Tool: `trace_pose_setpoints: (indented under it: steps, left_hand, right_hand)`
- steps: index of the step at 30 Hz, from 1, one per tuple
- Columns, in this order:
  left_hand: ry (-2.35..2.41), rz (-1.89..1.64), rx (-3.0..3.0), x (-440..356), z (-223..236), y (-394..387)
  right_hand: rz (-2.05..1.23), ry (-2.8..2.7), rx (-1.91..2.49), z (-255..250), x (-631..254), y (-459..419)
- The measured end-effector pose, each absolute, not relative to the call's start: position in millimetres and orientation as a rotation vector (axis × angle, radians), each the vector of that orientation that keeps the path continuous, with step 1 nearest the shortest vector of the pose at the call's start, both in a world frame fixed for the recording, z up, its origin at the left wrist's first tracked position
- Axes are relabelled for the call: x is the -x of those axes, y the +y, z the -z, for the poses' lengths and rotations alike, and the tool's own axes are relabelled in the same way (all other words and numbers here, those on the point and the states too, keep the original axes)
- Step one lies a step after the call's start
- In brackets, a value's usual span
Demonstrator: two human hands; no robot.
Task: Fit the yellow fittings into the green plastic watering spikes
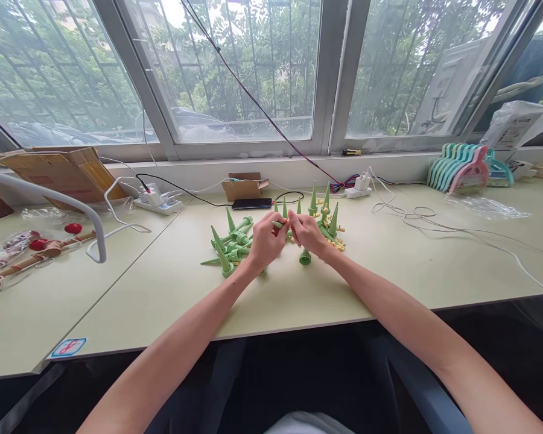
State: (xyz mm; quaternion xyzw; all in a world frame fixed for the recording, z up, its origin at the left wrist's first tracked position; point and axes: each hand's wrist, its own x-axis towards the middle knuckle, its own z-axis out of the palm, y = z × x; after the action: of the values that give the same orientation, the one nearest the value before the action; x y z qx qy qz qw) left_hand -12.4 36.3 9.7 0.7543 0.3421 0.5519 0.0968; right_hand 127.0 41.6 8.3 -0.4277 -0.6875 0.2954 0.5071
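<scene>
My left hand [270, 240] is closed around a green plastic plant-watering spike [278, 225], most of which the fingers hide. Pressed close beside it, my right hand [308, 234] is closed in a pinch at the spike's end; what its fingertips grip is too small to make out. Left of my hands lies a loose pile of green spikes [225, 246], some upright and others on their sides. Behind and right of my right hand, spikes fitted with small yellow valves [326, 218] stand in a group. Below my right wrist is another green piece [304, 257], partly covered.
A black phone [252, 204] lies before a small cardboard box [242, 188]. Power strips [160, 202] and loose white cables [416, 212] run along the back. Coloured hangers [459, 169] stand at the right. Wooden sticks [36, 259] and a white metal tube [49, 190] are at the left.
</scene>
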Motion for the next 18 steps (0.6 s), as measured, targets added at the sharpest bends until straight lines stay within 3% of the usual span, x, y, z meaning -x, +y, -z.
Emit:
trace_pose_setpoints:
  steps: [18]
  left_hand:
    - [0.956,-1.661,-2.309,11.5,-9.0,35.1]
  right_hand:
    - [-0.602,-1.652,1.052,-14.0,-129.7,40.2]
